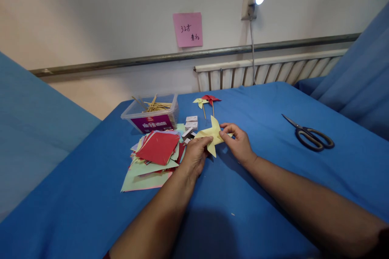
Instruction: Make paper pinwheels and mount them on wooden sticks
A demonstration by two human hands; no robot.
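Note:
Between my two hands is a yellow paper pinwheel (215, 132), its blades folded in toward the middle. My left hand (196, 151) is closed on its left and lower side, with the thumb near the centre. My right hand (238, 139) pinches the right blade between thumb and fingers. I cannot see any stick on this pinwheel. Just beyond lie a finished pale yellow pinwheel (200, 101) and a red pinwheel (210, 98), each on a thin wooden stick. Small white boxes (191, 123) sit close to my left hand.
A stack of coloured paper squares (159, 147) lies at the left. Behind it stands a clear plastic tub (175, 109) of wooden sticks. Black-handled scissors (310, 134) rest on the blue cloth (267, 194) at the right. A radiator (267, 71) and wall are at the back.

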